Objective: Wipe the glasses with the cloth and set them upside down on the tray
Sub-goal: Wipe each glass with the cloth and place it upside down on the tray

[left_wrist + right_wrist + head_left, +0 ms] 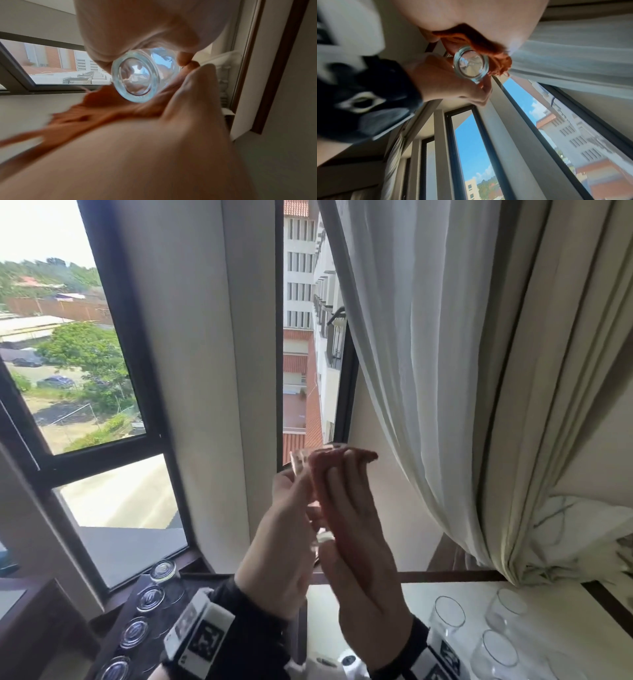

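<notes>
Both hands are raised before the window [102, 344], holding one clear glass [137, 77] between them. The left hand [284, 542] grips its side; the right hand [356, 542] presses an orange cloth [481, 44] around it. Below the window, a dark tray [113, 642] holds upturned glasses [150, 599].

Dark sleeves; white wrist mounts [198, 635] bearing black square markers on both wrists.
</notes>
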{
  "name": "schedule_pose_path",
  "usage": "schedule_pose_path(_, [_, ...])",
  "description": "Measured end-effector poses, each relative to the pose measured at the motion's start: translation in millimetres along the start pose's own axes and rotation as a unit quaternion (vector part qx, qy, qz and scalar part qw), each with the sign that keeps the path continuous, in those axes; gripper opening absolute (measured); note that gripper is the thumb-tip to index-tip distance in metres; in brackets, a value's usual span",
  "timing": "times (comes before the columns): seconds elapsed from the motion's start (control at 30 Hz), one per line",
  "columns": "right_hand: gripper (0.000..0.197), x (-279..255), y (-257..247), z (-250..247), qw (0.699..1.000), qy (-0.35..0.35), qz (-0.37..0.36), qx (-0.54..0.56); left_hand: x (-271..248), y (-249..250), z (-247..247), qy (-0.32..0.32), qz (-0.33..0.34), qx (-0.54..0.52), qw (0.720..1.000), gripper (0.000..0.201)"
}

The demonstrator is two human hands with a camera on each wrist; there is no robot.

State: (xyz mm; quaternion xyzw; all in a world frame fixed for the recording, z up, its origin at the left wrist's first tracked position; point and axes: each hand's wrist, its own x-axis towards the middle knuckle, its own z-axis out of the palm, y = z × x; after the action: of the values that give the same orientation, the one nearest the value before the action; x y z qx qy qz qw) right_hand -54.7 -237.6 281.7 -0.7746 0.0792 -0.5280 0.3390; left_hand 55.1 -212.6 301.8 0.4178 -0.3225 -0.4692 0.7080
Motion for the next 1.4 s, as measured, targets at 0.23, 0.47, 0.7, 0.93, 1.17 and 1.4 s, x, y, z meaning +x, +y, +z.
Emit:
schedule_pose_path(0.23, [0.059, -7, -2, 6, 0.983, 0.068, 0.123, 0.12, -4, 16, -1, -0.009, 0.032, -0.006, 0.999, 0.065])
schedule_pose_path(0.47, [0.051, 2, -16, 9, 0.998, -0.019, 0.003, 0.067, -8, 27, 2, 0.035, 0.002, -0.009, 0.999, 0.069])
schedule_pose_path(0.7, [0.061, -21, -11, 20, 0.96, 0.038, 0.161, 0.224, -8, 45, 1, 0.022, 0.031, 0.121, 0.992, 0.088])
schedule_pose_path(0.93, [0.046, 15, -18, 2, 0.982, 0.115, 0.106, 0.103, -26, 9, 7, -0.018, 0.007, 0.072, 0.997, 0.062])
schedule_pose_path(1.17, [0.058, -19, -8, 18, 0.996, 0.037, 0.048, 0.058, -16, 30, -5, 0.012, 0.025, 0.053, 0.998, 0.073])
schedule_pose_path(1.4, [0.045, 17, -17, 2, 0.979, 0.101, 0.097, 0.15, -22, 14, 5, -0.039, 0.063, 0.105, 0.992, 0.055])
